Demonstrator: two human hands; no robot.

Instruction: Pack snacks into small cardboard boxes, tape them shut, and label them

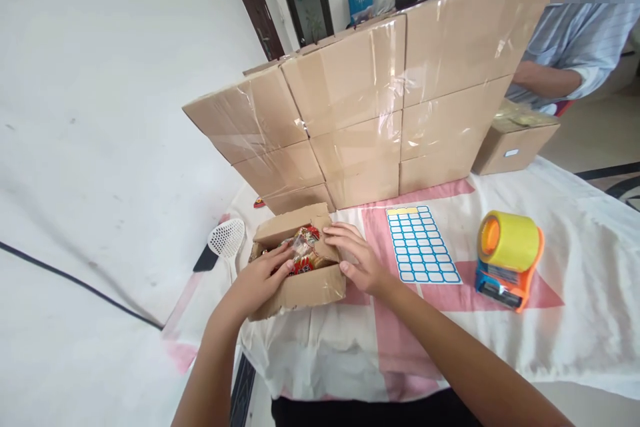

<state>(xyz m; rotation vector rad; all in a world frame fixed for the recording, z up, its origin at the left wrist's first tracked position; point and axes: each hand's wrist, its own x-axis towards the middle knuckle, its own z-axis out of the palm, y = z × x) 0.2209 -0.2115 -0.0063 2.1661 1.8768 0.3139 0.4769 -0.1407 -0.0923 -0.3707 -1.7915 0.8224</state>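
Note:
An open cardboard box (pixel 305 290) stands on the cloth-covered table in front of me, its flaps folded outward. Inside lie shiny packets (pixel 306 247) in red and clear wrapping. My left hand (pixel 265 277) rests over the box's left part, fingers stretched out and touching the packets. At the box's right end, my right hand (pixel 359 257) lies with fingers extended against the right flap, thumb apart. Neither hand is closed around anything. My left hand hides part of the contents.
Taped cartons (pixel 350 100) form a wall behind the box. To the right lie a label sheet (pixel 423 245) and a tape dispenser (pixel 510 257). A white slotted spoon (pixel 227 238) lies left. Beyond a labelled carton (pixel 517 143), another person's arm (pixel 550 80) shows.

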